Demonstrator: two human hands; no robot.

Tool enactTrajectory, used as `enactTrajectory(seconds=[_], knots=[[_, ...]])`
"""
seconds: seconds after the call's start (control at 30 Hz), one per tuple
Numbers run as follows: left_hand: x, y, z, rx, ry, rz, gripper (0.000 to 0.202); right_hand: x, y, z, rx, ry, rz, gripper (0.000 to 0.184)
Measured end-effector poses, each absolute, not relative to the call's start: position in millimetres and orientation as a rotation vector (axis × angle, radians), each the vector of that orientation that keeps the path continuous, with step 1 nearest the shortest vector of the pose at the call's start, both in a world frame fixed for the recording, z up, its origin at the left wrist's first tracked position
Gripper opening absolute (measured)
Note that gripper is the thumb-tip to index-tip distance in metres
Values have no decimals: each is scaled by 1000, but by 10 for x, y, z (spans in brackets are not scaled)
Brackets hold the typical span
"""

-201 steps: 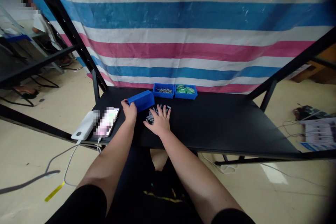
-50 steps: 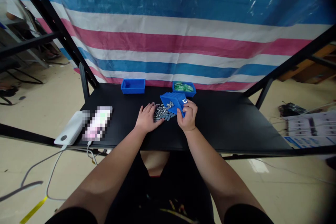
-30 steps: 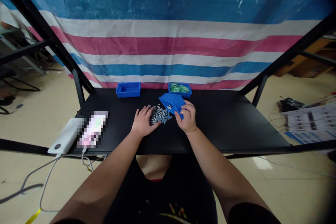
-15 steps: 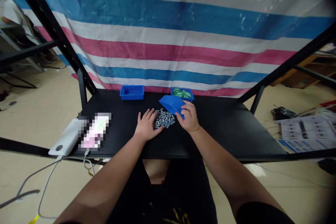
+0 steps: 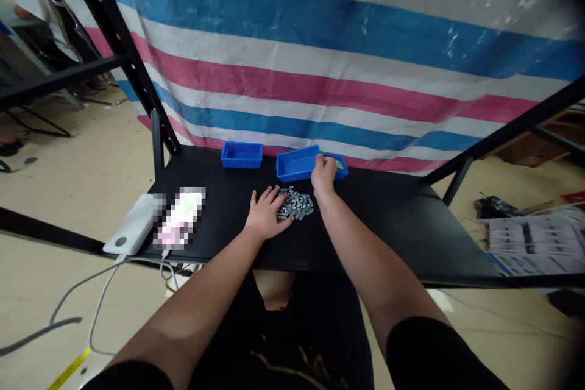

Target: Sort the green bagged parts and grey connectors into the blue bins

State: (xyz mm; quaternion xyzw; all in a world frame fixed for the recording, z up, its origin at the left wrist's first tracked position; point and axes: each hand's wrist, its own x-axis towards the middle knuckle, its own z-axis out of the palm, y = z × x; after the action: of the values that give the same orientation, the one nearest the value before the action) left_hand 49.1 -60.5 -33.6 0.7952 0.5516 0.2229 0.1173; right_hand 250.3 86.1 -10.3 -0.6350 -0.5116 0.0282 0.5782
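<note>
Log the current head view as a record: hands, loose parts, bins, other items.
left_hand: bare left hand, spread, at the left edge of the pile
right_hand: bare right hand, closed on the middle bin's right end
pile: small silvery-grey metal parts, loose on the black flat tabletop
middle_bin: blue rectangular plastic bin, set askew; lifted or resting, cannot tell
left_bin: similar blue bin, apart from middle
right_bin: third blue bin, partly hidden by right hand; green packets inside
table_left: white rounded slab-shaped device
</note>
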Motion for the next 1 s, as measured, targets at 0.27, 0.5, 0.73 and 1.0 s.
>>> enactTrajectory(seconds=[0.27, 0.5, 0.73, 1.0], knots=[[488, -608, -334, 2352, 1621, 655, 70, 2218, 908, -176, -1519, -1302, -92, 27], [501, -594, -348, 2337, 1622, 656, 70, 2140, 464, -87, -1575, -1771, -70, 51], [506, -584, -313, 2326, 1615, 634, 71, 2016, 433, -18, -1457, -2243, -125, 23], [491, -595, -302, 2298, 1616, 676, 65, 1974, 792, -122, -1706, -2213, -168, 24]])
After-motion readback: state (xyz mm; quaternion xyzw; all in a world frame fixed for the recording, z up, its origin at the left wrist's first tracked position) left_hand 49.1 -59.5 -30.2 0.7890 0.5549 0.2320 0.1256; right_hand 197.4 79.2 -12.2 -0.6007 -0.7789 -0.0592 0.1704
